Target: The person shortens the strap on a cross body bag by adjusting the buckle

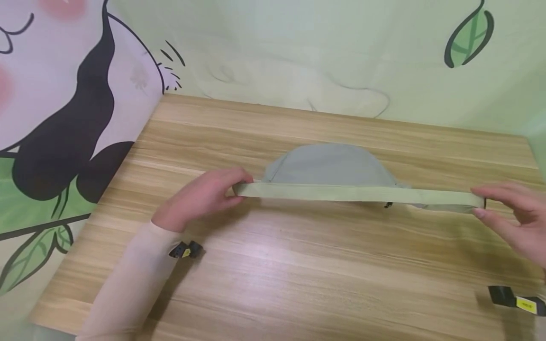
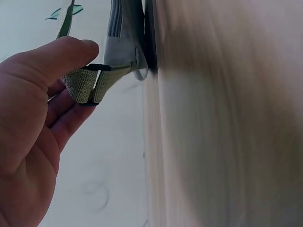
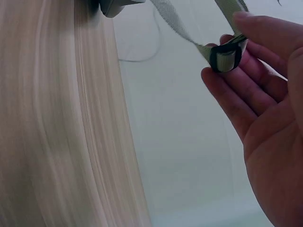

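A grey waist bag (image 1: 332, 166) with a rounded top stands on the wooden table, its pale green webbing strap (image 1: 341, 192) stretched straight along the near side. At the strap's left end, my left hand (image 1: 209, 192) pinches the webbing between thumb and fingers. In the left wrist view a dark buckle (image 2: 97, 67) sits by the thumb, close to the bag's zipped end (image 2: 124, 42). My right hand (image 1: 518, 210) pinches the strap's right end. A black slide adjuster (image 3: 226, 56) lies against its fingers in the right wrist view, the webbing looping through it.
The wooden table (image 1: 273, 284) reaches back to a pale green wall (image 1: 290, 52) with leaf drawings. A printed cartoon panel (image 1: 55, 109) borders it on the left. Black wrist bands with yellow labels hang at the left wrist (image 1: 186, 249) and right wrist (image 1: 516, 299).
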`<state>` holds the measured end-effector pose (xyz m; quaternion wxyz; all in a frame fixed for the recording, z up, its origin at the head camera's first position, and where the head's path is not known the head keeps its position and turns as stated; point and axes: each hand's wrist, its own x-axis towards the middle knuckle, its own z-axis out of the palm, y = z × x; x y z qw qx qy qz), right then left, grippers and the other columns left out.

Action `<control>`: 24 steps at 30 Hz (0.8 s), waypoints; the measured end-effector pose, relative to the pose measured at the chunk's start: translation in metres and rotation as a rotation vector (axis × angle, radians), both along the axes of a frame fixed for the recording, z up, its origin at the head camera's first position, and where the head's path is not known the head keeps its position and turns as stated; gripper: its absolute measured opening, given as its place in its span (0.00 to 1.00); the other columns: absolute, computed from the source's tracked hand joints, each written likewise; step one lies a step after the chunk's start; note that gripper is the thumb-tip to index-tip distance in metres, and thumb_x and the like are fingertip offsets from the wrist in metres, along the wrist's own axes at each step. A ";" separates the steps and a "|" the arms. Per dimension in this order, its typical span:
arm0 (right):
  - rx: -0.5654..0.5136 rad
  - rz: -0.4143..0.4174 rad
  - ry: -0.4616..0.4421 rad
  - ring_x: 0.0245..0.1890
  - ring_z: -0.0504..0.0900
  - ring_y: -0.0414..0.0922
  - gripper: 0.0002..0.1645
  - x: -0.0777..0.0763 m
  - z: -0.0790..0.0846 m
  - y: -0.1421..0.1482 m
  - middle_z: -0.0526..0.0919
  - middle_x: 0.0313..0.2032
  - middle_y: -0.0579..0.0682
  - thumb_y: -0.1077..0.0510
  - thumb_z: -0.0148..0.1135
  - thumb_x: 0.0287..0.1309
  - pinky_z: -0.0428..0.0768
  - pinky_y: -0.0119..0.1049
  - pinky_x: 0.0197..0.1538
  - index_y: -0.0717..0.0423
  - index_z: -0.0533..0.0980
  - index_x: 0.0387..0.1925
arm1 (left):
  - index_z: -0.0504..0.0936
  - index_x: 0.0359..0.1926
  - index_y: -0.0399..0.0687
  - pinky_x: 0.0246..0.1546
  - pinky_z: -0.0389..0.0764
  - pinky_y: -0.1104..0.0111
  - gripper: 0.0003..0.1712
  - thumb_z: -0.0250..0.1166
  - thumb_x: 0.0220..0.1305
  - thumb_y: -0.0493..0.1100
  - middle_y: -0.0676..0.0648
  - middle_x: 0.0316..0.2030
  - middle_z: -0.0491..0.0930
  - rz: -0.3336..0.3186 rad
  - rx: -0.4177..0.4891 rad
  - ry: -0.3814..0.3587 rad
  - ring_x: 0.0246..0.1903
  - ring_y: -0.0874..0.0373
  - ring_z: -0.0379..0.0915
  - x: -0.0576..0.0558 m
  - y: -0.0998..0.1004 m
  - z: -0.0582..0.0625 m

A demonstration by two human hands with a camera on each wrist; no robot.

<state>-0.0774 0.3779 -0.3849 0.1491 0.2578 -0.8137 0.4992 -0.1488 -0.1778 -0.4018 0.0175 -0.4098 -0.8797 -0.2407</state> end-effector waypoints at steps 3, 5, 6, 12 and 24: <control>0.253 -0.140 0.031 0.53 0.74 0.30 0.25 0.002 0.003 -0.002 0.79 0.49 0.36 0.81 0.65 0.42 0.67 0.15 0.56 0.71 0.78 0.47 | 0.76 0.45 0.52 0.42 0.79 0.69 0.17 0.70 0.54 0.36 0.58 0.37 0.78 0.002 -0.001 -0.005 0.37 0.65 0.72 -0.006 -0.003 0.001; 0.338 -0.184 0.033 0.53 0.71 0.26 0.27 0.001 0.004 -0.004 0.77 0.49 0.32 0.79 0.67 0.41 0.65 0.12 0.54 0.64 0.79 0.48 | 0.76 0.44 0.53 0.42 0.79 0.68 0.17 0.70 0.55 0.37 0.59 0.37 0.77 0.011 0.011 -0.005 0.37 0.65 0.72 -0.011 -0.006 0.000; 0.371 -0.198 0.033 0.53 0.70 0.24 0.28 0.000 0.004 -0.004 0.76 0.49 0.30 0.78 0.68 0.41 0.64 0.11 0.53 0.62 0.80 0.49 | 0.76 0.44 0.53 0.41 0.79 0.67 0.17 0.70 0.55 0.37 0.59 0.36 0.77 0.013 0.021 -0.004 0.37 0.65 0.72 -0.012 -0.007 -0.001; 0.428 -0.212 0.051 0.50 0.71 0.22 0.30 -0.003 0.002 -0.007 0.81 0.46 0.41 0.75 0.71 0.41 0.66 0.11 0.43 0.56 0.80 0.50 | 0.76 0.42 0.54 0.39 0.78 0.67 0.17 0.73 0.53 0.41 0.60 0.34 0.75 0.020 0.048 0.020 0.35 0.66 0.69 -0.024 -0.010 -0.003; 0.524 -0.243 0.031 0.49 0.66 0.17 0.27 -0.032 -0.009 -0.018 0.83 0.45 0.52 0.67 0.73 0.44 0.63 0.10 0.44 0.50 0.80 0.50 | 0.76 0.42 0.50 0.37 0.76 0.69 0.18 0.74 0.51 0.40 0.56 0.35 0.78 0.061 0.000 0.064 0.34 0.62 0.72 -0.060 -0.005 -0.007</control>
